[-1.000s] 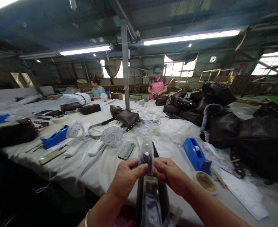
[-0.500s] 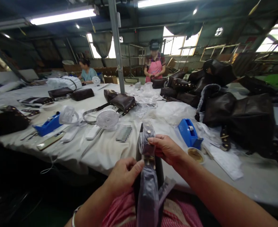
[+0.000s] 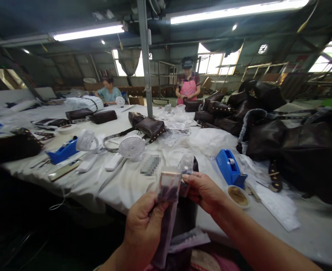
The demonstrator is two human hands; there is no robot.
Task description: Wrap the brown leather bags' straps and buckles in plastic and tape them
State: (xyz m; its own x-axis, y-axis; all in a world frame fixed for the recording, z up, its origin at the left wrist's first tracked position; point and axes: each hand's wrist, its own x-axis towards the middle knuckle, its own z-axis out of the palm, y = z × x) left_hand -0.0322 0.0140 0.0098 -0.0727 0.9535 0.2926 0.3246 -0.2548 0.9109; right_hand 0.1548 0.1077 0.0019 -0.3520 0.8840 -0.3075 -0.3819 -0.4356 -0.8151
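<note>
My left hand (image 3: 144, 222) is closed around a dark strap wrapped in clear plastic, just below its metal buckle (image 3: 170, 177). The buckle stands upright above the thumb. My right hand (image 3: 204, 190) pinches a second plastic-wrapped strap end (image 3: 186, 167), which carries a round stud, close beside the buckle. Behind and below both hands hangs a dark leather piece (image 3: 186, 216), partly hidden, resting near my lap. A loose strip of clear plastic (image 3: 190, 241) sticks out to the right under the straps.
Right of my hand stand a blue tape dispenser (image 3: 228, 169) and a tub of brown paste (image 3: 238, 196). Dark leather bags (image 3: 307, 146) are heaped at the right. White fans (image 3: 132, 146) and another blue dispenser (image 3: 62, 150) lie left. Two people work across the table.
My left hand has lifted the buckle end up and left, apart from the studded end. My right hand keeps its pinch and has shifted slightly right and down.
</note>
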